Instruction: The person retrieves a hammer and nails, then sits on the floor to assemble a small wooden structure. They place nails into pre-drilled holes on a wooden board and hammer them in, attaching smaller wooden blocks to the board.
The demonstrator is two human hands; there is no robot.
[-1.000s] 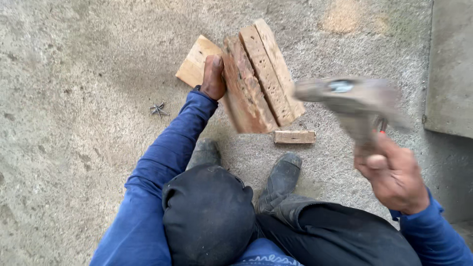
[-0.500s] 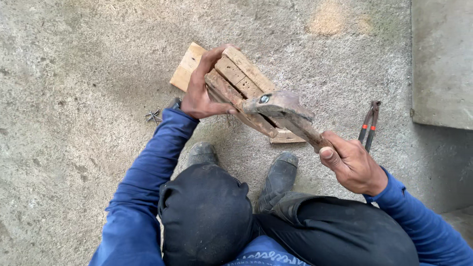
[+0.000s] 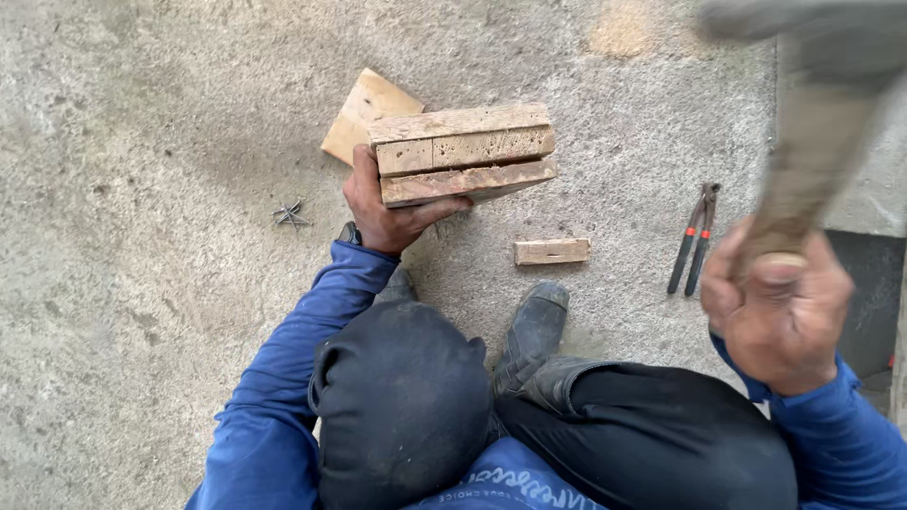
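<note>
Planks (image 3: 463, 151), three rough boards joined side by side, lie on the concrete floor (image 3: 142, 283) ahead of the person's knees, their long edges running left to right. One end rests on a paler wood block (image 3: 364, 109) that sticks out behind them at the upper left.

From the head camera, the left hand (image 3: 392, 212) grips the near left corner of the planks: the thumb lies along the front edge and the fingers curl round the end, closed on the wood. The right hand (image 3: 779, 312) is raised close to the camera at the right, wrapped tight round the handle of a hammer (image 3: 812, 142). The hammer is blurred; its head reaches the top edge of the view, well apart from the planks.

On the floor, a short wood offcut (image 3: 552, 250) lies just in front of the planks. Red-handled pincers (image 3: 694, 236) lie to the right of it, near the right hand. A small cluster of nails (image 3: 290, 214) sits left of the left wrist. A dark boot (image 3: 534, 326) points toward the offcut.
</note>
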